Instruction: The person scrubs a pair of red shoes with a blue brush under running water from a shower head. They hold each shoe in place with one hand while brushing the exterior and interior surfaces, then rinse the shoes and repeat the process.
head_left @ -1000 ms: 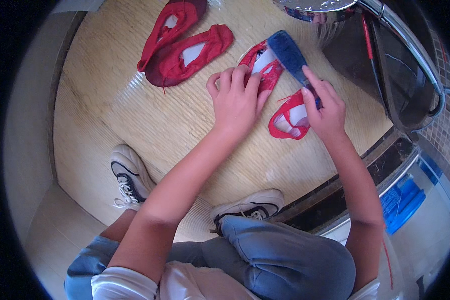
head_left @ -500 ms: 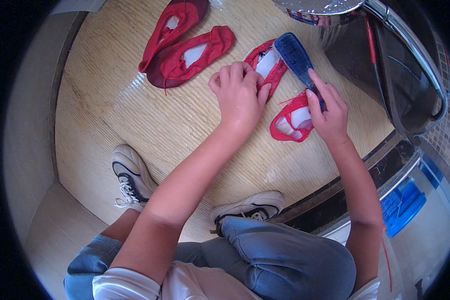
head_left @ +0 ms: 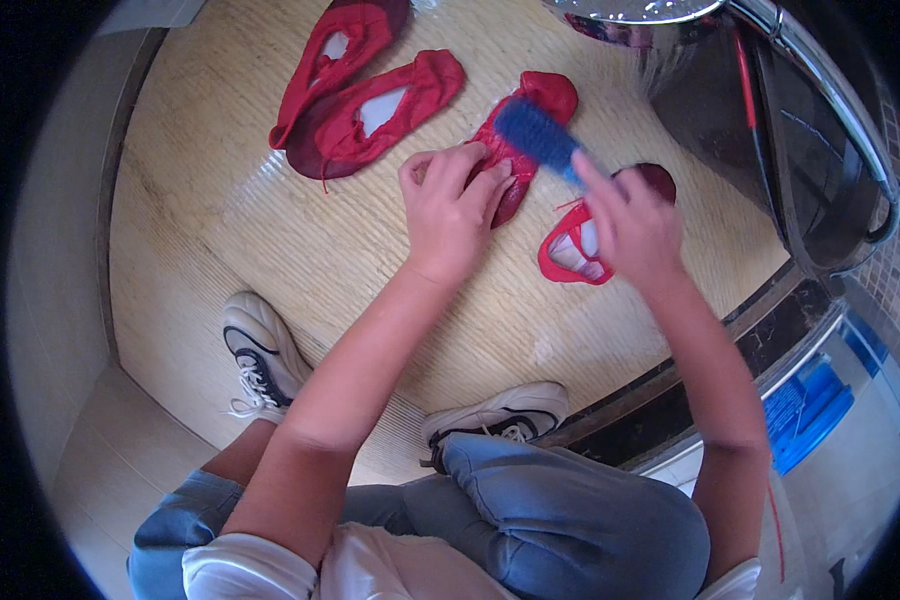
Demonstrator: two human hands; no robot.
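My left hand (head_left: pixel 454 205) is closed on the near side of a red cloth shoe (head_left: pixel 553 97) lying on the wooden surface. In my right hand (head_left: pixel 635 225) is a blue scrubbing brush (head_left: pixel 535 135), smeared by motion, its head over the middle of that shoe. I cannot tell whether the bristles touch it. Beneath my right hand lies another red shoe (head_left: pixel 567 250), partly hidden, with a pale insole showing. Two more red shoes, one upper (head_left: pixel 332 70) and one lower (head_left: pixel 410 98), lie side by side at the far left, their soles darker.
At the far right stands a round shiny seat (head_left: pixel 650 12) on a curved chrome leg (head_left: pixel 835 95). A red rod (head_left: pixel 744 85) leans near it. A dark raised edge (head_left: pixel 690 385) borders the surface at right, with a blue plastic item (head_left: pixel 810 410) beyond. My sneakers (head_left: pixel 265 345) rest at the near side.
The brush has swung left and down over the held shoe. That shoe has been turned or folded by my left hand, which shifted slightly left. The other shoes stay almost unmoved.
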